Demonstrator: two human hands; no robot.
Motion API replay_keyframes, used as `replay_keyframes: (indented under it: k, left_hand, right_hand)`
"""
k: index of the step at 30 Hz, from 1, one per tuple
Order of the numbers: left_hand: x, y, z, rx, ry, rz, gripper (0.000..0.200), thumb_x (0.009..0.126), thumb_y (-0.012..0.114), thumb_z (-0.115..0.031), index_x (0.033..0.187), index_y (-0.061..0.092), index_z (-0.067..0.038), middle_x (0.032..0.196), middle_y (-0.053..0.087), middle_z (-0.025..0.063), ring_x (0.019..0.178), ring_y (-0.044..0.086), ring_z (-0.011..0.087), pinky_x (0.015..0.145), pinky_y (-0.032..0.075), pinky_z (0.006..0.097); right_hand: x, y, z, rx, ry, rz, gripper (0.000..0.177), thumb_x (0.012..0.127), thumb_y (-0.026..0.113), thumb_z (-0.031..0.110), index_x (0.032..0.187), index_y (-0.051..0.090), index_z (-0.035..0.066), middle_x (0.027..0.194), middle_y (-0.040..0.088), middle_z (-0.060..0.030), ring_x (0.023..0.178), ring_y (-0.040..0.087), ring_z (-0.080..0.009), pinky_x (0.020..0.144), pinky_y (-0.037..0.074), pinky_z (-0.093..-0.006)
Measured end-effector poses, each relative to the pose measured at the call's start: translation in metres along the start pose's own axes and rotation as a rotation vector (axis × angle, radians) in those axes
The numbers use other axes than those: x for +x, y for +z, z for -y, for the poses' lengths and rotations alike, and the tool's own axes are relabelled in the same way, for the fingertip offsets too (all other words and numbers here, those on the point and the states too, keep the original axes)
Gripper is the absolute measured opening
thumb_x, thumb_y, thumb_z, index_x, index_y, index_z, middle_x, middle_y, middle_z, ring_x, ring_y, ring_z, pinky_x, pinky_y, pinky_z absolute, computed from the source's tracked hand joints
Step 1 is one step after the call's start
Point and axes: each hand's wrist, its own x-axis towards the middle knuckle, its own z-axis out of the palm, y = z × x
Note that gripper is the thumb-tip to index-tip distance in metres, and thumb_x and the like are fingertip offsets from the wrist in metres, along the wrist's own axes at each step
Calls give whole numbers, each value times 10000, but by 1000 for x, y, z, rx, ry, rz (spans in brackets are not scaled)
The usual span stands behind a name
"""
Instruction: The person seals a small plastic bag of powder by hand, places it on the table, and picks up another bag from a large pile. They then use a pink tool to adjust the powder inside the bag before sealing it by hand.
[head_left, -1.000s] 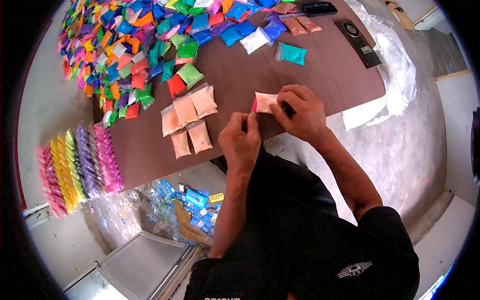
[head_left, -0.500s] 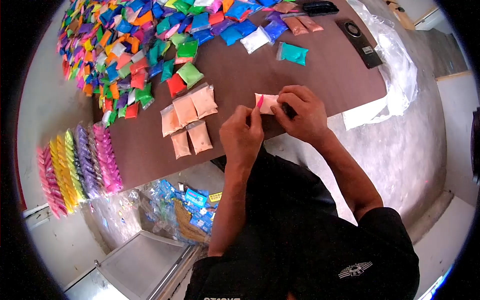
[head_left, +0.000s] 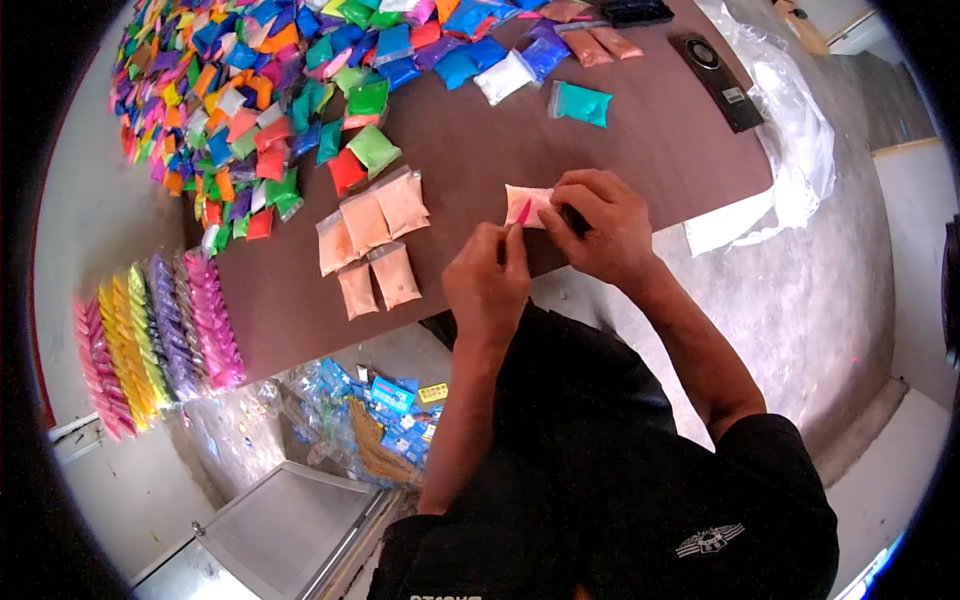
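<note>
A small peach-coloured packet (head_left: 516, 192) lies near the table's front edge, between my two hands. My left hand (head_left: 487, 275) is closed in a pinch on a thin bright pink piece (head_left: 525, 211), which slants over the packet's face. From the other side my right hand (head_left: 608, 225) covers the packet's right end, thumb and fingertips against it. A small black object (head_left: 574, 220) is gripped in that hand; its kind cannot be made out. Left of my hands lie several filled peach packets (head_left: 367, 220) in two rows.
A large heap of many-coloured packets (head_left: 240, 110) covers the table's far left. A teal packet (head_left: 581, 104) and a black device (head_left: 715, 80) lie toward the right. Twisted coloured packs (head_left: 170, 330) line the left edge. Plastic and blue packaging (head_left: 400, 420) lie below the table.
The pink piece has tipped right and sits lower over the packet. My left hand has dropped slightly. My right hand keeps its grip; the view has shifted a little.
</note>
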Motion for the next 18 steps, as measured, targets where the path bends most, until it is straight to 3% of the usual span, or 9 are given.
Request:
replay_keyframes:
  k: [4, 6, 10, 15, 18]
  left_hand:
    - [-3, -6, 10, 8, -65, -8, 181, 974, 763, -150, 892, 691, -5, 781, 727, 166, 687, 741, 276, 621, 547, 382]
    - [-3, -7, 7, -17, -83, -18, 178, 973, 764, -146, 890, 693, -6, 771, 724, 157, 670, 728, 256, 620, 547, 377]
    - [-7, -7, 6, -69, -99, -43, 168, 975, 762, -142, 898, 694, -8, 773, 724, 150, 660, 715, 233, 616, 545, 368]
    - [-4, 6, -11, -111, 39, 15, 153, 982, 748, -137, 926, 692, -6, 802, 725, 176, 694, 739, 277, 629, 549, 377]
    - [1, 6, -5, -91, -4, 25, 167, 989, 740, -147, 917, 695, -4, 808, 725, 182, 709, 747, 294, 637, 553, 384]
  right_hand:
    - [2, 0, 4, 4, 20, 11, 175, 871, 817, 216, 936, 727, 80, 1037, 731, -93, 941, 716, -291, 811, 599, -407]
    - [3, -1, 4, 1, -5, -9, 173, 821, 854, 129, 927, 728, 74, 1033, 733, -100, 910, 725, -296, 769, 604, -390]
    - [1, -1, 2, -5, 22, 22, 171, 871, 814, 212, 937, 726, 81, 1047, 729, -89, 946, 713, -288, 814, 598, -405]
    - [0, -2, 1, -29, 27, 46, 159, 870, 805, 197, 942, 720, 84, 1051, 724, -89, 951, 708, -292, 823, 594, -409]
    - [0, -2, -1, -2, 5, 35, 165, 868, 804, 197, 951, 719, 82, 1054, 721, -89, 965, 707, -293, 827, 594, -411]
